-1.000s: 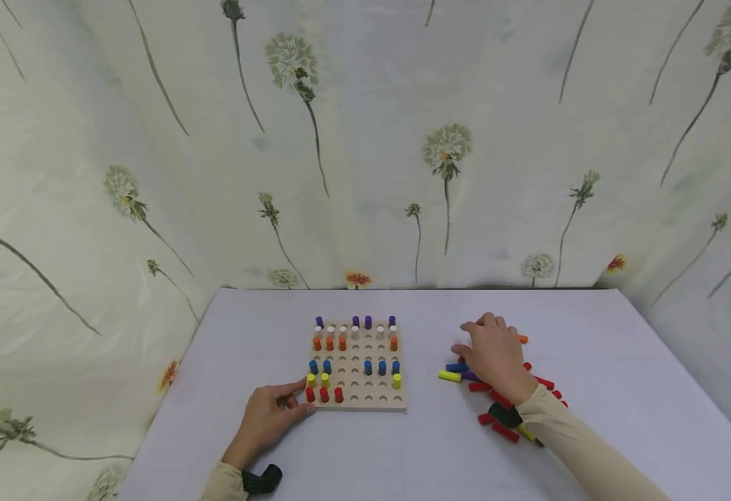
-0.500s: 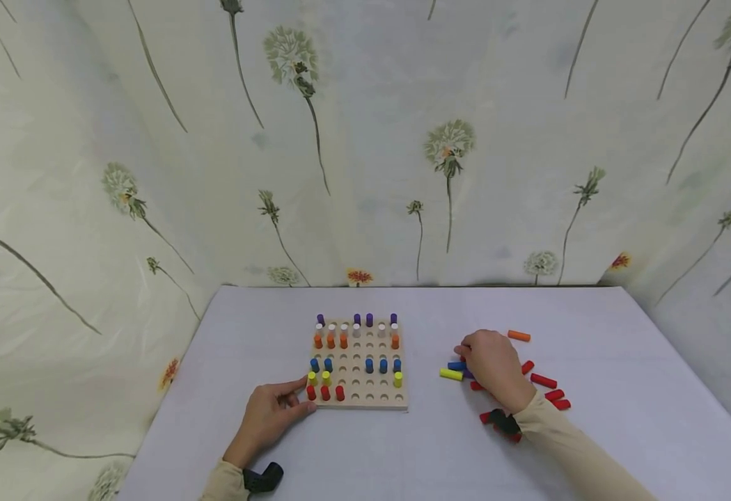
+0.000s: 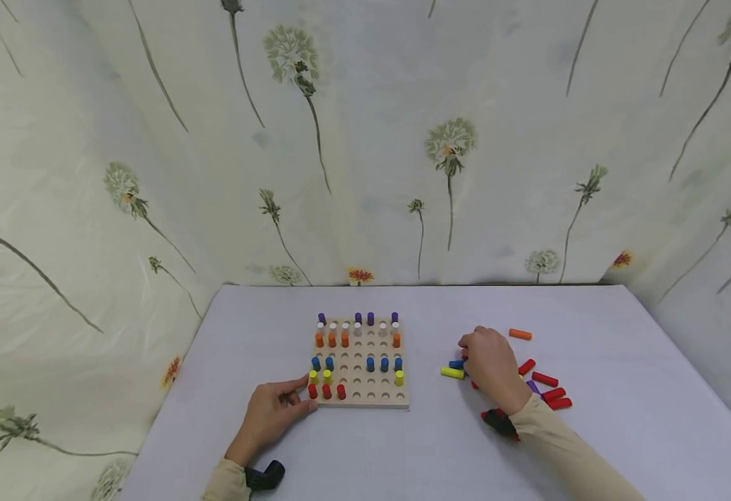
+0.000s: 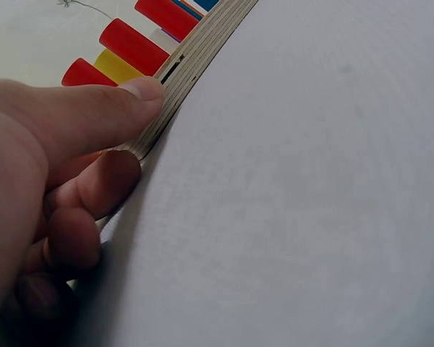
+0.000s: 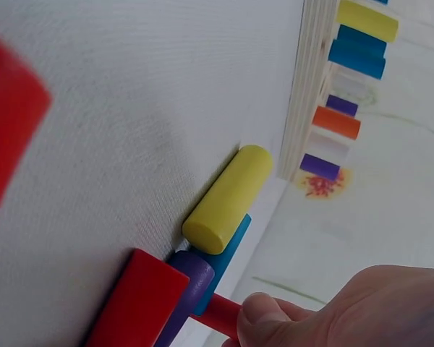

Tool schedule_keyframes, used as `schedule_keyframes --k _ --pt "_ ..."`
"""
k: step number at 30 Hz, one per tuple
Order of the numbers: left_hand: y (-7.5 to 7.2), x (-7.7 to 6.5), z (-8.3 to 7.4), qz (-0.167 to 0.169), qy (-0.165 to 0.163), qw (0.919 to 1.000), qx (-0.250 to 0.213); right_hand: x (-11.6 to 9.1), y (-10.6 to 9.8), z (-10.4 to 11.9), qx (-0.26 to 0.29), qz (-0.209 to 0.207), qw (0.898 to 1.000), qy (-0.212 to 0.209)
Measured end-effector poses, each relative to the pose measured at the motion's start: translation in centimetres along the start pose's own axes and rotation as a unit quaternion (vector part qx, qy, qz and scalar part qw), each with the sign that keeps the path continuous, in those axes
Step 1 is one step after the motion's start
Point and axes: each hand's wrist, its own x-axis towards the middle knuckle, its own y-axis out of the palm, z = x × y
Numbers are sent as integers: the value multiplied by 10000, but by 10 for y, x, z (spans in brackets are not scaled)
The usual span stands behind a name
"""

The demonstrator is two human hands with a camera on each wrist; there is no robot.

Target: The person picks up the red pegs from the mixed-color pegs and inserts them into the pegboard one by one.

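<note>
A square wooden pegboard (image 3: 374, 407) stands on the table in the head view, with rows of red, yellow, blue, orange, white and purple pegs upright in its holes. My left hand (image 3: 270, 415) holds the board's near left corner, the thumb (image 4: 141, 94) on the front edge and the index finger along the left side. My right hand (image 3: 491, 365) is down in the pile of loose pegs to the right. In the right wrist view its thumb and finger pinch a red peg (image 5: 220, 314), beside a blue peg (image 5: 231, 267), a purple peg (image 5: 189, 289) and a yellow peg (image 5: 228, 199).
Several loose red pegs (image 3: 545, 380) lie right of my right hand, with an orange peg (image 3: 520, 334) behind them. The white-covered table (image 3: 365, 459) ends at a curtain (image 3: 365, 174) printed with flowers.
My right hand has come down into the pile, and its spread fingers have drawn together on a red peg. The orange peg behind is more exposed. My left hand keeps its hold.
</note>
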Motion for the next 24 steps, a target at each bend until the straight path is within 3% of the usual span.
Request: schedule_keyframes --k 11,18,24 --pt "-2 1 -2 -3 15 10000 36 0 2 -7 270 -130 9995 89" --pt "-1 1 0 -3 51 10000 -15 1 -2 -13 769 -122 9967 249" --pt "-1 0 0 16 95 9999 -41 0 -8 -5 1278 -264 9913 184"
